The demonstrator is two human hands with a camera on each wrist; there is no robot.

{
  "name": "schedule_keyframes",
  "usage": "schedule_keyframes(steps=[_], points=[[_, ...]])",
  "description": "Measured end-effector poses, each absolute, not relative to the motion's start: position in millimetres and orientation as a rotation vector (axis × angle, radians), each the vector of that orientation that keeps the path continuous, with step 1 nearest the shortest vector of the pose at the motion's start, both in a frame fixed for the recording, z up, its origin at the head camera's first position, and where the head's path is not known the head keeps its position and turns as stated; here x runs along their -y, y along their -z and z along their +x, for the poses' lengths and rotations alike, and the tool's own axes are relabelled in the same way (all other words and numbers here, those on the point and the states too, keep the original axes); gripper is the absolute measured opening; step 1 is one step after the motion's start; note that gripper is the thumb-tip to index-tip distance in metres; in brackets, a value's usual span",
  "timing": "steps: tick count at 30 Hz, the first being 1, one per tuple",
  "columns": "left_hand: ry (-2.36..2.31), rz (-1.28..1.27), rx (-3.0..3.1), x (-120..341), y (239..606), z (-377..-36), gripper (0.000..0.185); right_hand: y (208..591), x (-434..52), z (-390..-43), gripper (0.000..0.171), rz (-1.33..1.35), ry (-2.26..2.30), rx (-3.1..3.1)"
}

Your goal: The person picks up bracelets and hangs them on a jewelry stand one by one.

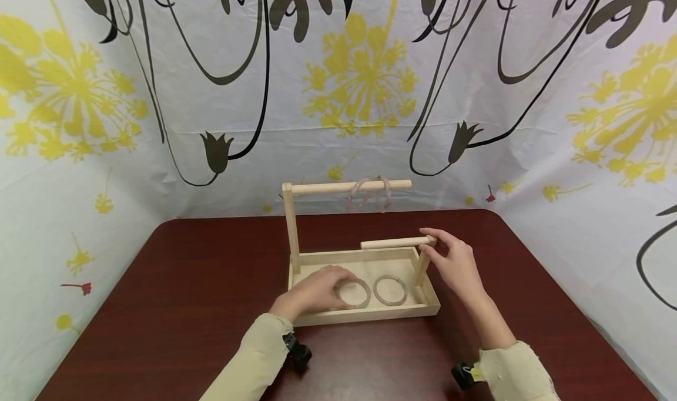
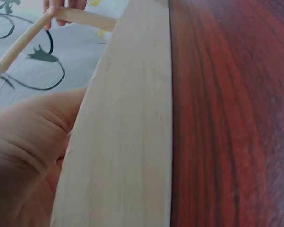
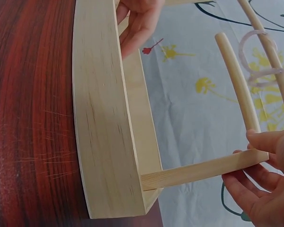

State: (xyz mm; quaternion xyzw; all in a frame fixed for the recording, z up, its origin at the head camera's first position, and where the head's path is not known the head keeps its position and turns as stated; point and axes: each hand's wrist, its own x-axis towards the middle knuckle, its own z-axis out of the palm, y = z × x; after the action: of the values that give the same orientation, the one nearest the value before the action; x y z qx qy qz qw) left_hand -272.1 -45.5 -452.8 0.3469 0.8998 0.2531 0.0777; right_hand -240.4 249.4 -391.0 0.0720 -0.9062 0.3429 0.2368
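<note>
A wooden tray stand (image 1: 365, 316) has a tall post with a long rod and a short post with a shorter rod (image 1: 394, 244). My right hand (image 1: 452, 263) grips the top of the short post, thumb and fingers around the corner where the rod joins; the right wrist view shows this short post (image 3: 203, 169) closely. Inside the tray, my left hand (image 1: 319, 289) pinches the left edge of a pale, translucent bangle (image 1: 369, 295). Beside it lies a second bangle (image 1: 405, 292), flat on the tray floor. The left wrist view hides the left fingertips behind the tray wall (image 2: 118, 123).
Two pinkish bangles (image 1: 388, 195) hang on the long upper rod (image 1: 328, 188) at the back. The stand rests on a dark red wooden table (image 1: 211, 289). Behind the table hangs a white cloth (image 1: 328, 95) with yellow and grey plant prints.
</note>
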Motion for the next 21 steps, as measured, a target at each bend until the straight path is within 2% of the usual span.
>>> schedule_keyframes(steps=[7, 21], points=[[-1.113, 0.860, -2.578, 58, 448, -271, 0.057, 389, -248, -239, 0.033, 0.188, -0.959, 2.485], [-1.636, 0.818, -2.296, 64, 443, -275, 0.056, 392, -250, -241, 0.034, 0.193, -0.944, 2.487]])
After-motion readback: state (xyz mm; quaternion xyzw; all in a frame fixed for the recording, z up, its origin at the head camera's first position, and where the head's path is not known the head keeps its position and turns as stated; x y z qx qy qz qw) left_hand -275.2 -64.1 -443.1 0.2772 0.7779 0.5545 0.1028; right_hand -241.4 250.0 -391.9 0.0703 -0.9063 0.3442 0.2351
